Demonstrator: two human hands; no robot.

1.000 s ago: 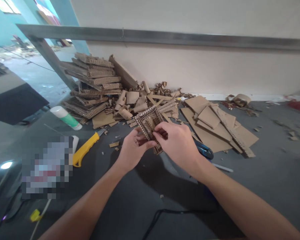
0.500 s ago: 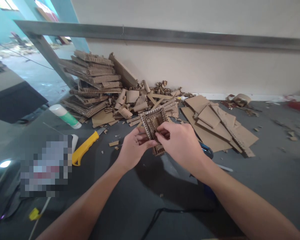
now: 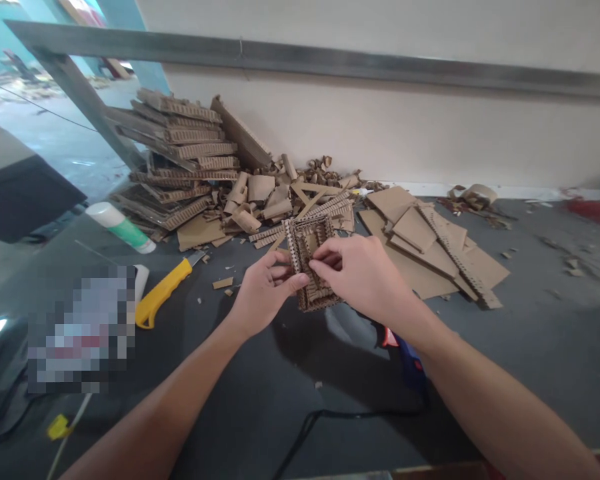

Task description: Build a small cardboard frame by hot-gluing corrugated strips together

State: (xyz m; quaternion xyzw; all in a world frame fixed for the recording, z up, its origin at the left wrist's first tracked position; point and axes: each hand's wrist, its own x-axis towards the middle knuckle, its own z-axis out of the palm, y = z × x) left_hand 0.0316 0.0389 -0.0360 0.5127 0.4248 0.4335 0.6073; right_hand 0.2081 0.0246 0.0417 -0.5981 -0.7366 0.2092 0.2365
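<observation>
Above the dark tabletop I hold a small rectangular frame (image 3: 293,247) built from corrugated cardboard strips, with smaller strips nested inside it. My left hand (image 3: 263,293) grips its left side, the thumb lying over the near left edge. My right hand (image 3: 365,273) is closed in a pinch at the inner strips; its fingers hide much of the frame's right part, and I cannot make out whether a loose piece is between the fingertips. Beneath my right forearm lies a blue tool with a red trigger (image 3: 410,363), partly covered.
On the left lie a yellow-handled cutter (image 3: 165,290), a white-and-green tube (image 3: 120,227) and a blurred-out object (image 3: 83,327). Stacked corrugated panels (image 3: 180,153) and cardboard scraps (image 3: 265,197) stand behind. Flat cardboard sheets (image 3: 430,240) lie right; a black cord (image 3: 350,415) crosses in front.
The frame has turned so that its inside faces me more. My right hand's pinch has shifted slightly along its inner strips. The blue tool's red trigger has come into sight.
</observation>
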